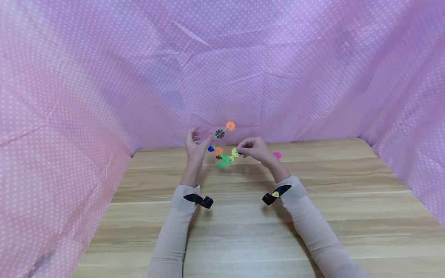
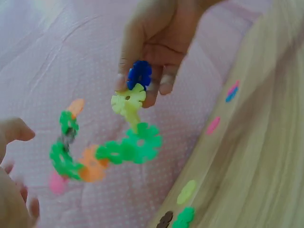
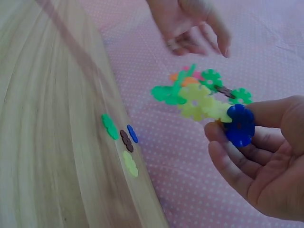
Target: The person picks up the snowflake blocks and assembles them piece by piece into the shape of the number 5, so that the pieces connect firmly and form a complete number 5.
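Observation:
My right hand [image 1: 256, 149] pinches a blue snowflake-shaped building disc [image 3: 240, 126] between thumb and fingers. That disc is the end piece of a curved chain of interlocked snowflake discs [image 2: 142, 142], held up in the air. From the blue end the chain runs through yellow, green, orange, pink and brown pieces to an orange disc [image 1: 230, 126] at its far tip. Close to the other side of the chain is my left hand [image 1: 196, 150], its fingers loosely spread. A gap shows between it and the discs in the left wrist view.
Loose discs lie near the table's far edge: green [image 3: 109, 126], brown [image 3: 127, 141], blue [image 3: 132, 133] and yellow [image 3: 130, 164]. A pink disc [image 1: 277, 155] lies beyond my right hand. Pink dotted cloth [image 1: 222, 77] hangs behind the wooden table [image 1: 236, 231].

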Tool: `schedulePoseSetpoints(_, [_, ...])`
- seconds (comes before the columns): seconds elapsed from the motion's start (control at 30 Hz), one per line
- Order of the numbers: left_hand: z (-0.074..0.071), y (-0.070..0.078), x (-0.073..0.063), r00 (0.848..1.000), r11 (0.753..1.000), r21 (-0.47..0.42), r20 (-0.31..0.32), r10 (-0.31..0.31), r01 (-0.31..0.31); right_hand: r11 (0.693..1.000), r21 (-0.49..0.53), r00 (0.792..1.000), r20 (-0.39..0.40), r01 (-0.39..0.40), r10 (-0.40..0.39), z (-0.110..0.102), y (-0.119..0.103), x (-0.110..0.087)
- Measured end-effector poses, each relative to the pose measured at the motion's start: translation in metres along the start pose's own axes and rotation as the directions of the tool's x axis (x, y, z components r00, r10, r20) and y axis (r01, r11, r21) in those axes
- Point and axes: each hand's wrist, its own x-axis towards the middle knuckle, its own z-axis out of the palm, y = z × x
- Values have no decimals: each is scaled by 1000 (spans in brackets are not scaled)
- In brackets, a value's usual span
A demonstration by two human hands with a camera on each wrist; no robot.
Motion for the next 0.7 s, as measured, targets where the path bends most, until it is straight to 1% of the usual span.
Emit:
schedulePoseSetpoints(0.03, [1, 1, -1, 998, 998, 38, 37, 46, -47, 1000, -16, 1000, 11, 4, -4, -1, 1, 0])
schedulePoseSetpoints(0.07, [3, 2, -2, 993, 994, 76, 88, 77, -84, 999, -32, 1000, 24, 13, -12, -1, 1, 0])
schedulePoseSetpoints(0.1, [6, 1, -3, 983, 986, 113, 155, 102, -120, 998, -57, 999, 36, 26, -24, -1, 2, 0])
schedulePoseSetpoints(0.13, [9, 1, -5, 967, 978, 144, 229, 113, -149, 996, -76, 998, 48, 38, -34, -1, 3, 0])
schedulePoseSetpoints(0.17, [11, 0, -7, 947, 971, 173, 302, 108, -166, 994, -96, 997, 61, 49, -44, -1, 4, 0])
schedulePoseSetpoints(0.2, [14, -1, -9, 923, 963, 199, 374, 95, -180, 992, -111, 996, 73, 62, -55, -1, 5, 0])
schedulePoseSetpoints(0.23, [17, -3, -11, 900, 952, 238, 429, 74, -192, 990, -121, 994, 84, 78, -68, -1, 6, 1])
schedulePoseSetpoints(0.3, [21, -8, -14, 862, 930, 305, 505, 26, -207, 984, -147, 992, 96, 102, -88, -1, 7, 1])
schedulePoseSetpoints(0.33, [23, -10, -15, 851, 916, 343, 525, -3, -208, 981, -161, 991, 99, 109, -93, 0, 8, 1])
schedulePoseSetpoints(0.37, [24, -13, -16, 843, 905, 372, 536, -27, -208, 978, -175, 990, 103, 117, -100, 0, 8, 0])
schedulePoseSetpoints(0.4, [25, -15, -17, 840, 894, 396, 540, -43, -209, 975, -187, 989, 103, 123, -105, 0, 8, 0])
schedulePoseSetpoints(0.43, [26, -17, -17, 841, 885, 415, 538, -53, -209, 972, -200, 989, 103, 126, -107, 1, 8, 0])
schedulePoseSetpoints(0.47, [27, -18, -18, 844, 883, 423, 532, -61, -203, 970, -210, 989, 101, 125, -105, 1, 7, -1])
schedulePoseSetpoints(0.53, [27, -21, -18, 853, 882, 428, 518, -63, -195, 969, -218, 990, 98, 118, -98, 1, 7, -1])
schedulePoseSetpoints(0.6, [27, -21, -17, 860, 892, 414, 507, -60, -182, 974, -199, 992, 90, 104, -87, 0, 7, 0])
schedulePoseSetpoints(0.7, [26, -22, -16, 865, 899, 409, 497, -73, -159, 985, -149, 994, 75, 85, -74, -4, 7, 1])
